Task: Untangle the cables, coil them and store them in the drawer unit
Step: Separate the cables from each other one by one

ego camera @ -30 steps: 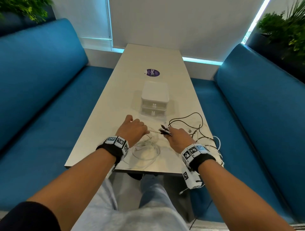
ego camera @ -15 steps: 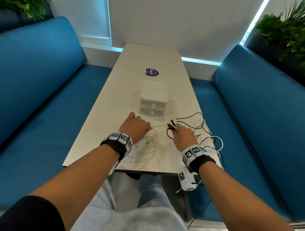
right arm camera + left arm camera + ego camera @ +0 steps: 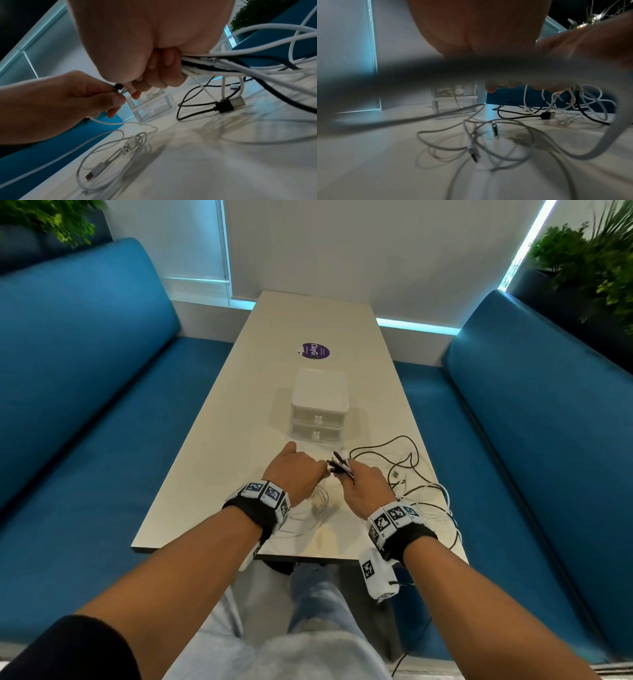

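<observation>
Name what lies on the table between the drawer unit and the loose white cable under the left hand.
Only bare table; the right wrist view shows nothing between the drawer unit and the white cable.

A blurred cable (image 3: 436, 70) crossed close before the left hand (image 3: 479, 27); white cables (image 3: 488, 135) lay looped on the table (image 3: 368, 169).

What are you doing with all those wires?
A person is sorting out tangled cables at a table. Their right hand grips a bunch of white and black cables, and their left hand pinches one end by the bunch. A loose white cable lies on the table. The drawer unit is shut.
</observation>
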`<action>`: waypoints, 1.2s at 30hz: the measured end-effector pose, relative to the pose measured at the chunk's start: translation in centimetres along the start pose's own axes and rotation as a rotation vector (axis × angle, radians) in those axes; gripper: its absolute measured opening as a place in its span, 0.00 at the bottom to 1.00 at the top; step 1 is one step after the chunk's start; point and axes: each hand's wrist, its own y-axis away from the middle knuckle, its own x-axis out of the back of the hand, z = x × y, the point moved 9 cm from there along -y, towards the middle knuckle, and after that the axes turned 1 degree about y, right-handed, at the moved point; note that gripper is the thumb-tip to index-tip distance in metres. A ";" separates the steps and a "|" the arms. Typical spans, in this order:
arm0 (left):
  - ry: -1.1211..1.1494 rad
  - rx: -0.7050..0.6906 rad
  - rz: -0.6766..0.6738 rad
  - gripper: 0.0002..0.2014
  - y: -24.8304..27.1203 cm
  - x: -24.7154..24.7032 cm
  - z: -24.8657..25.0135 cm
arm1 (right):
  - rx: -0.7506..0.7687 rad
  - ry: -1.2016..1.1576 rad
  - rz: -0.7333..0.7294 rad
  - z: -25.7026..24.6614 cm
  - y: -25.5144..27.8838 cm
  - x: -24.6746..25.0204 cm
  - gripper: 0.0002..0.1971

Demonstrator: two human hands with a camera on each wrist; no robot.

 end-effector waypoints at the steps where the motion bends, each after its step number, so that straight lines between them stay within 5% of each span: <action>1: 0.014 -0.004 0.008 0.09 0.0 0.1 -0.3 | -0.014 0.000 0.007 0.2 -0.1 0.2 0.11; 8: 0.044 0.052 -0.005 0.19 1.6 0.2 -4.9 | -0.250 0.019 0.120 5.4 -0.3 3.9 0.12; 12: 0.077 0.046 -0.062 0.16 1.8 -0.1 -4.5 | -0.327 0.027 0.081 6.0 -0.3 3.5 0.14; 23: 0.107 0.096 -0.038 0.12 1.4 -0.7 0.2 | 0.014 -0.007 -0.028 -0.7 0.2 -0.9 0.11; 36: 0.377 0.105 -0.086 0.17 3.1 -3.4 -2.4 | -0.255 0.181 0.022 5.8 0.6 1.0 0.14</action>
